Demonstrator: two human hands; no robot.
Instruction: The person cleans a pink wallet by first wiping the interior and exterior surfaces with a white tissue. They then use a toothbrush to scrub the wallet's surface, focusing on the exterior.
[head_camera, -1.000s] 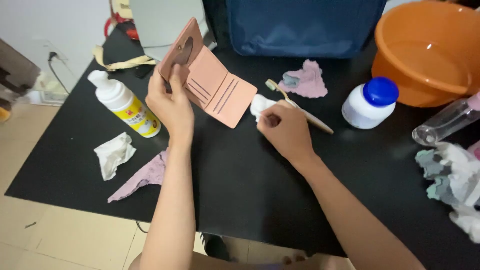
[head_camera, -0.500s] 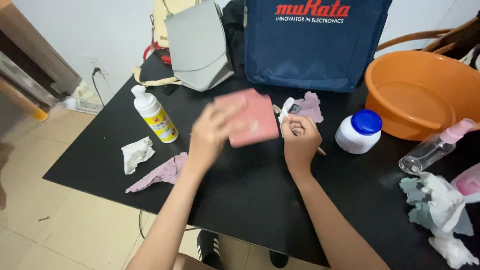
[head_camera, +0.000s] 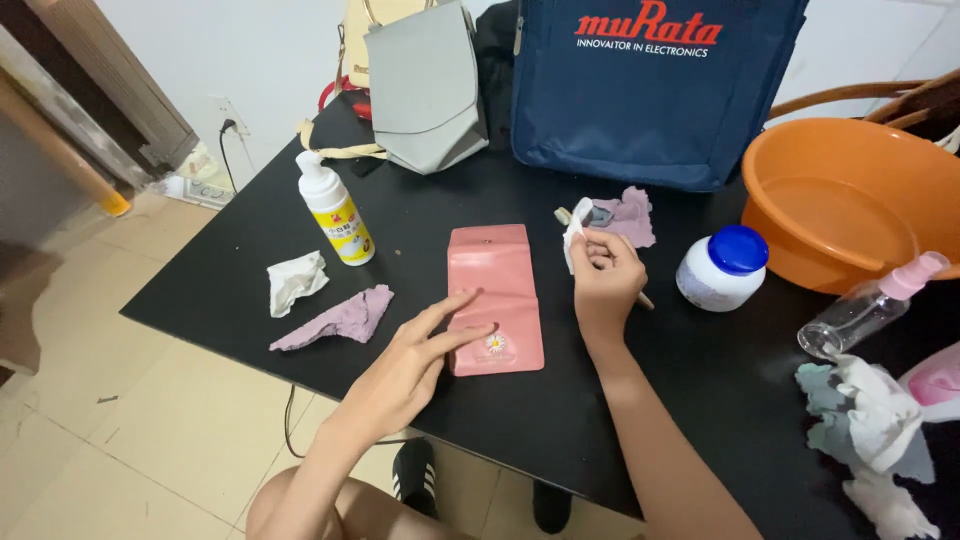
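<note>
On black table (head_camera: 250, 260): pink wallet (head_camera: 494, 295) flat, long axis near-far; left hand (head_camera: 415, 360) released, right hand (head_camera: 605, 280) pinching white wipe (head_camera: 573, 232).

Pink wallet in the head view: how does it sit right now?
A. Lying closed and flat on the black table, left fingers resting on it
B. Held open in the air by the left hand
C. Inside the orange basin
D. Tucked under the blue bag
A. The pink wallet lies closed and flat on the black table, with the left hand laying its fingertips on its lower part; the right hand holds a white wipe beside it.
</note>
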